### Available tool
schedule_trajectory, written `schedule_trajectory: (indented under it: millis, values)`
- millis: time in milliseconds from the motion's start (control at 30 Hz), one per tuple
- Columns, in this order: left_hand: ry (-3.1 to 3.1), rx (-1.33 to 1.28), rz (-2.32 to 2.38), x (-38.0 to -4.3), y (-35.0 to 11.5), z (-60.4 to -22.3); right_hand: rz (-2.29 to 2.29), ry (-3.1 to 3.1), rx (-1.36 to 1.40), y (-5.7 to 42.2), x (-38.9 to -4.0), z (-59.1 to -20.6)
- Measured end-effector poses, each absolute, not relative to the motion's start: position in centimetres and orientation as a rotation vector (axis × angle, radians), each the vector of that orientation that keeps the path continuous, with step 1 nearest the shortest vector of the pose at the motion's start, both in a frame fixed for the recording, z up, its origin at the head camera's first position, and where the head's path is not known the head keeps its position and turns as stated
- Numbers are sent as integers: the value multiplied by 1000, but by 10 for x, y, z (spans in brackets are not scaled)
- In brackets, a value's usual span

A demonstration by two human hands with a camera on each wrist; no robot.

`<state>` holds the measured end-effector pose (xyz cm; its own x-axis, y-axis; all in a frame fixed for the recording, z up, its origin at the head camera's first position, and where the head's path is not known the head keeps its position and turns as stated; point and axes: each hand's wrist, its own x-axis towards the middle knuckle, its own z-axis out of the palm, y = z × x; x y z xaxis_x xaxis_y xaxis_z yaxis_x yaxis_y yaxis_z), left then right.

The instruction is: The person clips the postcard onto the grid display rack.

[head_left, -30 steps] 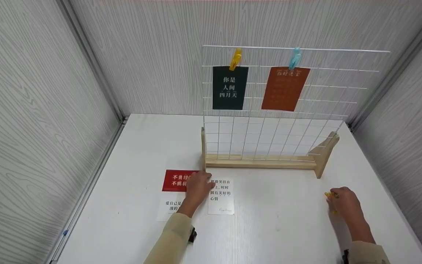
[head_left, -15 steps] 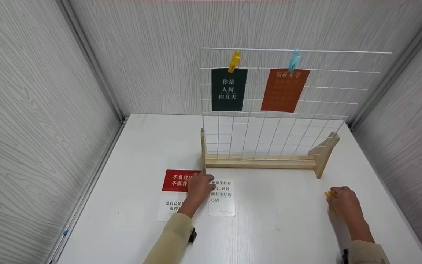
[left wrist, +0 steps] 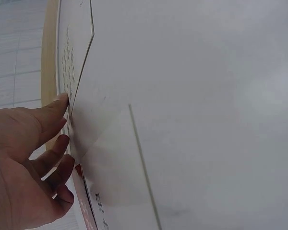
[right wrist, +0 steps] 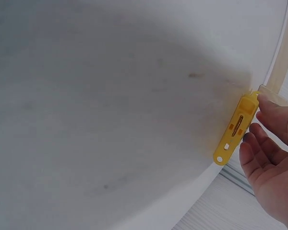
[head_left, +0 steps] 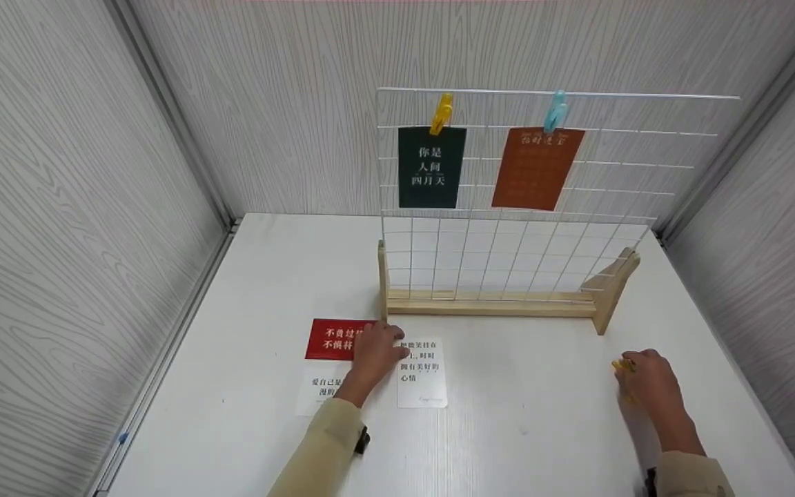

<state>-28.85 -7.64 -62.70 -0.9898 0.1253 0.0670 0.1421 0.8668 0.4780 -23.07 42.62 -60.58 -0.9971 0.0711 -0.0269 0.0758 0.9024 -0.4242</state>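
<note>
My left hand is at the upper left corner of a white card with printed text, thumb and index finger pinching at that corner. In the left wrist view its thumb and fingers meet at the card's edge. Under and beside this hand lie a red card and another white card, both partly hidden. At the table's right side my right hand pinches a yellow clip by one end between thumb and fingers; the clip stands near the tabletop.
A white wire grid stands in a wooden base behind the hands. From it hang a dark green card under a yellow clip and an orange-brown card under a blue clip. Grey wood-grain panels surround the white table.
The white card at my left hand has slid slightly to the right along with the thumb and fingers. My right hand stays in place with its clip.
</note>
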Motion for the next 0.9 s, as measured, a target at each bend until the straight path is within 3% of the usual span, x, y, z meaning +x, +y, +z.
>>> schedule_trajectory:
  millis: [900]
  values:
    - [-3074,-186,-961,-295,-75,-624,-705,3060,135,424,-228,-604]
